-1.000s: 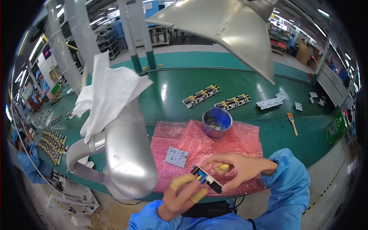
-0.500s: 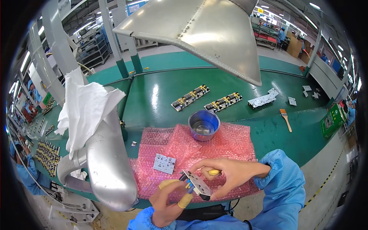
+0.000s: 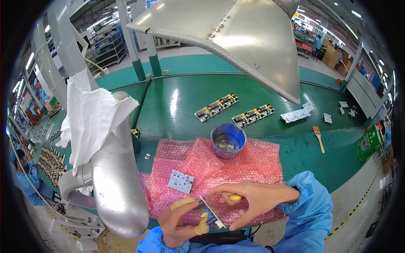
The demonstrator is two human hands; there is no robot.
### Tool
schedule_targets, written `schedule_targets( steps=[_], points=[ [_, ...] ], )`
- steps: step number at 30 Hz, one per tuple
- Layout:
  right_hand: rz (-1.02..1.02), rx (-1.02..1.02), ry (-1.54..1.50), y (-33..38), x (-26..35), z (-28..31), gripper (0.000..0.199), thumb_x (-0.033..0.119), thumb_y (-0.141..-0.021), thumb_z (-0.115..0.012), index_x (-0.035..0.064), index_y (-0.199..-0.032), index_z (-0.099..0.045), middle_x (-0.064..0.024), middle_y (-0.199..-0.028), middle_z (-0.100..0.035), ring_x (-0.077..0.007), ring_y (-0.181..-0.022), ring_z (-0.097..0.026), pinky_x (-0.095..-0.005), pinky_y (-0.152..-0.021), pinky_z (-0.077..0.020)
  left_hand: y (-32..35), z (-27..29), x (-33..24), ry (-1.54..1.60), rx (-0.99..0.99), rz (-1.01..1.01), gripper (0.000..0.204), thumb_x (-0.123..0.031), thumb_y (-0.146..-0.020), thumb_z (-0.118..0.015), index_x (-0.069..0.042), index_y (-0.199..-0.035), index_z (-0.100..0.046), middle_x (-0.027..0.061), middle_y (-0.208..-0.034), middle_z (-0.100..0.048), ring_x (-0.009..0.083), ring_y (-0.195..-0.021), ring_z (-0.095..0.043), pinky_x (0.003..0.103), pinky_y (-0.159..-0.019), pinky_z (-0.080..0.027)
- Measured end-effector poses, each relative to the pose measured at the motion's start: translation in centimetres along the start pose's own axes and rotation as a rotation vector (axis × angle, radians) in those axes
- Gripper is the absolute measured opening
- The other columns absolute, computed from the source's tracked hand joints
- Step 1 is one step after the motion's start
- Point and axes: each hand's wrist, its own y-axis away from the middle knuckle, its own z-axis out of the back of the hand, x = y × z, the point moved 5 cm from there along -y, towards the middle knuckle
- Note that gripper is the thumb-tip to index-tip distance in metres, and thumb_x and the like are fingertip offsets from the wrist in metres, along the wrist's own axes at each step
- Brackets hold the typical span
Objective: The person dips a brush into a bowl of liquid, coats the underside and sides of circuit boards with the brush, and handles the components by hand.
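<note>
My left hand (image 3: 179, 223), with yellow finger cots on some fingertips, holds a small circuit board (image 3: 211, 212) at the near edge of a pink bubble-wrap sheet (image 3: 253, 162). My right hand (image 3: 253, 200) grips the same board from the right side, also wearing a yellow finger cot. A small white board piece (image 3: 181, 182) lies flat on the wrap just left of and beyond my hands. A round metal bowl (image 3: 228, 140) stands at the far edge of the wrap.
A grey exhaust duct (image 3: 114, 177) with a white cloth (image 3: 90, 122) draped on it rises at my left. A metal hood (image 3: 244, 42) hangs overhead. Two populated board strips (image 3: 216, 107) (image 3: 252, 116), white board pieces (image 3: 295, 114) and a brush (image 3: 318, 138) lie on the green conveyor.
The view has shifted a little. Both hands keep hold of the small board and have turned it slightly, staying at the near edge of the wrap.
</note>
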Motion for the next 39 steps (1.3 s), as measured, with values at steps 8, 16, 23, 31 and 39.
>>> schedule_targets(
  steps=[8,16,23,31,39],
  points=[
    [0.063,-0.276,0.137,1.8,0.1,3.3,0.077,0.022,-0.069,-0.08,0.0074,-0.134,-0.042,0.0012,-0.069,-0.037,-0.0104,-0.065,-0.038,-0.0269,-0.059,-0.0342,1.7,4.2,-2.1,-0.351,0.122,-0.092,0.059,-0.029,-0.055,-0.088,0.005,-0.096,-0.064,0.0184,-0.091,-0.065,0.027,-0.077,-0.066,0.032,-0.07,-0.052],
    [-0.123,-0.505,0.14,2.6,-1.5,6.8,0.069,0.02,-0.062,-0.079,0.0022,-0.123,-0.052,0.0042,-0.067,-0.032,-0.0075,-0.061,-0.032,-0.0236,-0.056,-0.0267,10.8,13.3,-3.6,-0.682,-0.071,0.153,0.046,-0.024,-0.06,-0.085,0.001,-0.093,-0.066,0.0128,-0.081,-0.067,0.024,-0.072,-0.065,0.029,-0.065,-0.05],
    [-0.174,-0.724,0.194,2.4,-0.3,7.9,0.073,0.035,-0.063,-0.074,-0.0015,-0.122,-0.053,0.0063,-0.064,-0.031,-0.0049,-0.057,-0.028,-0.0228,-0.052,-0.0209,20.7,28.0,-4.8,-1.141,-0.696,0.273,0.027,-0.003,-0.066,-0.072,0.001,-0.092,-0.063,0.011,-0.077,-0.064,0.0177,-0.067,-0.062,0.027,-0.062,-0.049],
    [-0.206,-0.8,0.185,1.6,-0.5,7.1,0.064,0.025,-0.065,-0.071,-0.0013,-0.121,-0.053,0.0061,-0.064,-0.03,-0.0033,-0.057,-0.029,-0.0204,-0.05,-0.0212,11.0,44.3,4.8,-1.336,-0.593,0.316,0.026,-0.009,-0.063,-0.074,-0.002,-0.087,-0.065,0.0089,-0.062,-0.059,0.0158,-0.055,-0.057,0.028,-0.053,-0.045],
    [-0.283,-0.894,0.317,3.2,-0.2,6.2,0.058,0.021,-0.068,-0.069,0.0013,-0.121,-0.054,0.0051,-0.067,-0.029,-0.0044,-0.057,-0.028,-0.0209,-0.05,-0.0229,-0.5,49.6,24.0,-1.396,-0.156,0.625,0.031,-0.02,-0.064,-0.073,0.002,-0.082,-0.062,0.0245,-0.083,-0.062,0.0403,-0.081,-0.061,0.043,-0.069,-0.051]
  ],
)
